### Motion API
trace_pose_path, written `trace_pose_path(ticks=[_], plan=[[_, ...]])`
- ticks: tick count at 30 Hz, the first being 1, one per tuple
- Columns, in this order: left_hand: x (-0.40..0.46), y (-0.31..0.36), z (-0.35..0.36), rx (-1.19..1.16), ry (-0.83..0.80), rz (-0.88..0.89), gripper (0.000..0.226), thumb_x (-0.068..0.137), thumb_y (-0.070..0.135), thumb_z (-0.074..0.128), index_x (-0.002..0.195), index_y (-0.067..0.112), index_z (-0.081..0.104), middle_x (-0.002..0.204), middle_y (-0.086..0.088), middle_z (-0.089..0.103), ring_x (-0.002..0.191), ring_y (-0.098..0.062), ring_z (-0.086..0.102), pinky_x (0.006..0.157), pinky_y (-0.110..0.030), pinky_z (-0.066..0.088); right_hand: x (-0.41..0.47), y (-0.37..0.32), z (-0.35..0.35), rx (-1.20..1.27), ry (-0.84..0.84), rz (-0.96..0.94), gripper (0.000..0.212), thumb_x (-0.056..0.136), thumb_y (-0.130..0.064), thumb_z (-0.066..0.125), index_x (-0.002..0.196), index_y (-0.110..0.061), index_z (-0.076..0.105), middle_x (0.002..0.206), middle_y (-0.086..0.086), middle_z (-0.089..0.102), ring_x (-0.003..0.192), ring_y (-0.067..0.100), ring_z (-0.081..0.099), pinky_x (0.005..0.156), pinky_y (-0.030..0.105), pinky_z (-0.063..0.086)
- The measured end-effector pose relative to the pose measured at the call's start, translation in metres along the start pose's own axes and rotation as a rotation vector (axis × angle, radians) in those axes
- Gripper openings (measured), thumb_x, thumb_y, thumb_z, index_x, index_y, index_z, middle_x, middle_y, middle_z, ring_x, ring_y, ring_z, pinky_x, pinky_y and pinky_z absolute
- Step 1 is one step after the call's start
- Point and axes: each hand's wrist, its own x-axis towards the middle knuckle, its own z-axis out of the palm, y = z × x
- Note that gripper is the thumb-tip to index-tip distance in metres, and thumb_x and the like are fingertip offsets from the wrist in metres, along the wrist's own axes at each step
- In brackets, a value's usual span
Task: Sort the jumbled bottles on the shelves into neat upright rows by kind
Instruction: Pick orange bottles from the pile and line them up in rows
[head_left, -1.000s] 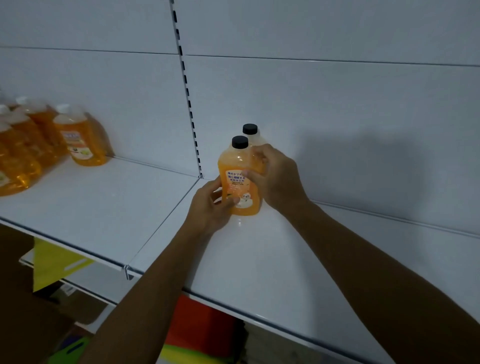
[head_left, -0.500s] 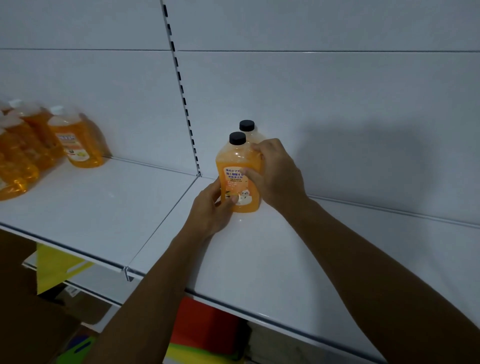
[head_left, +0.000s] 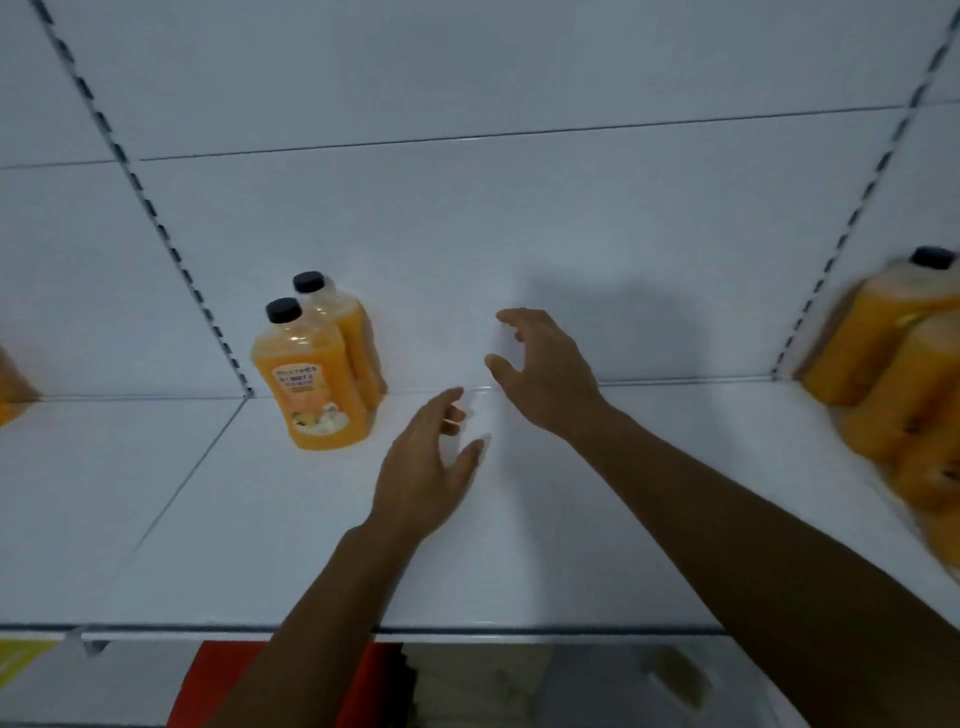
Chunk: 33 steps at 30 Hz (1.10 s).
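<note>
Two orange bottles with black caps stand upright in a short row at the back left of the white shelf (head_left: 519, 545): the front bottle (head_left: 311, 384) and the one behind it (head_left: 353, 332). My left hand (head_left: 426, 467) hovers over the shelf to their right, fingers relaxed, holding nothing. Further back and to the right, my right hand (head_left: 545, 374) has loosely spread fingers and is also empty. A jumbled group of orange bottles (head_left: 893, 364) sits blurred at the far right, one with a black cap showing.
Slotted uprights (head_left: 171, 249) divide the white back wall. An orange bottle edge (head_left: 10, 384) shows at the far left. Below the shelf lip are a red object (head_left: 228, 680) and a yellow one (head_left: 21, 660).
Both hands have let go of the front bottle and moved right, away from the pair. The view has swung right, bringing the right-hand bottle group into sight.
</note>
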Motion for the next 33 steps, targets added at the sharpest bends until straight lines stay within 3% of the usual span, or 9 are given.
trace_pose_path(ticks=[5,8,11,15,18,23,28,33], plan=[[0.023,0.083,0.081,-0.126,-0.333,0.112,0.055,0.089,0.036,0.066,0.138,0.026,0.044,0.122,0.008,0.06,0.102,-0.006,0.057,0.09,-0.025,0.047,-0.04,0.065,-0.096,-0.262,0.089,0.146,0.052,0.092,-0.031,0.06,0.14,-0.016,0.044,0.143,0.003,0.046,0.13,0.022,0.042,0.106,0.037,0.039],[0.022,0.135,0.124,-0.213,-0.46,0.227,0.052,0.089,0.039,0.065,0.135,0.027,0.047,0.121,0.01,0.059,0.1,-0.003,0.058,0.082,-0.014,0.044,-0.07,0.093,-0.15,-0.386,0.192,0.204,0.05,0.091,-0.028,0.061,0.137,-0.015,0.046,0.141,0.005,0.048,0.13,0.023,0.043,0.106,0.037,0.039],[0.015,0.178,0.159,-0.309,-0.54,0.319,0.051,0.088,0.037,0.066,0.134,0.027,0.047,0.12,0.011,0.059,0.098,0.001,0.058,0.075,-0.004,0.04,-0.094,0.103,-0.2,-0.555,0.287,0.2,0.044,0.09,-0.026,0.06,0.131,-0.012,0.052,0.133,0.007,0.054,0.124,0.025,0.047,0.101,0.036,0.041],[-0.003,0.229,0.187,-0.417,-0.561,0.41,0.039,0.089,0.035,0.065,0.125,0.024,0.054,0.114,0.012,0.061,0.095,0.005,0.059,0.074,-0.005,0.043,-0.123,0.104,-0.253,-0.755,0.431,0.208,0.042,0.086,-0.026,0.063,0.125,-0.012,0.057,0.13,0.009,0.056,0.122,0.027,0.049,0.1,0.039,0.04],[-0.015,0.258,0.199,-0.472,-0.607,0.459,0.036,0.089,0.037,0.066,0.121,0.026,0.055,0.11,0.015,0.062,0.096,0.006,0.058,0.074,-0.005,0.044,-0.148,0.108,-0.281,-0.726,0.472,0.315,0.043,0.088,-0.032,0.059,0.128,-0.017,0.053,0.135,0.004,0.052,0.126,0.022,0.045,0.1,0.038,0.038],[-0.031,0.28,0.218,-0.491,-0.61,0.415,0.044,0.081,0.043,0.073,0.116,0.029,0.051,0.109,0.013,0.061,0.096,0.0,0.059,0.078,-0.017,0.048,-0.177,0.13,-0.293,-0.384,0.411,0.456,0.052,0.085,-0.042,0.062,0.131,-0.021,0.05,0.13,-0.002,0.052,0.118,0.017,0.05,0.091,0.036,0.046],[-0.04,0.293,0.224,-0.432,-0.721,0.3,0.045,0.076,0.045,0.077,0.111,0.035,0.049,0.095,0.02,0.058,0.091,-0.002,0.058,0.078,-0.024,0.049,-0.195,0.135,-0.293,-0.228,0.343,0.447,0.078,0.077,-0.038,0.076,0.143,-0.025,0.036,0.137,0.001,0.049,0.125,0.016,0.045,0.096,0.026,0.037],[-0.042,0.289,0.226,-0.478,-0.66,0.283,0.029,0.085,0.036,0.07,0.107,0.022,0.058,0.098,0.011,0.063,0.092,-0.01,0.06,0.075,-0.022,0.049,-0.202,0.132,-0.292,-0.28,0.296,0.399,0.091,0.07,-0.032,0.084,0.146,-0.025,0.034,0.14,0.003,0.047,0.129,0.02,0.042,0.097,0.026,0.036]])
